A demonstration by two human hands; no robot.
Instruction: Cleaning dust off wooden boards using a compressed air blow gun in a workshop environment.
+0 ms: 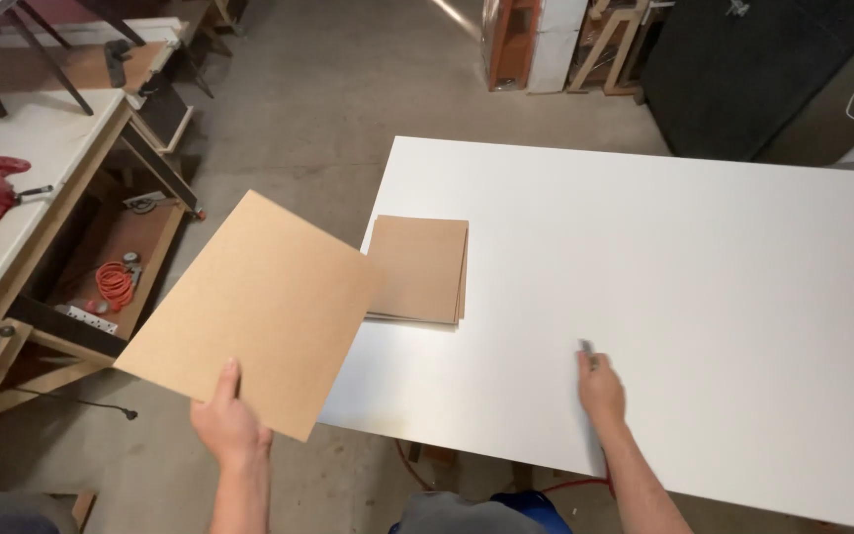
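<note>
A rectangular brown board (259,307) is held by the left hand (227,420), gripped at the middle of its near short edge, with the thumb laid on top and the fingers hidden beneath. The board is tilted, its long axis running from the hand away and slightly rightward; its far right corner overlaps the left edge of the desk (664,297) and covers part of a stack of boards (419,267) lying there. Most of the held board hangs over the concrete floor (298,109), off the desk's left side.

The board's face is seen as matte, smooth and uniformly tan, like thin fibreboard, with straight cut edges and square corners. The stack is of the same material and shape, its sheets slightly fanned at the near edge, and it is set near the desk's left edge with its long axis running away from the viewer.

The right hand (600,386) is rested on the white desk top, fingers extended and closed about a small grey object (585,347) at the fingertips; what that object is cannot be told. The desk surface is flat, glossy white and wide, with much bare room to the right of the stack. A workbench (22,158) stands at the far left.
</note>
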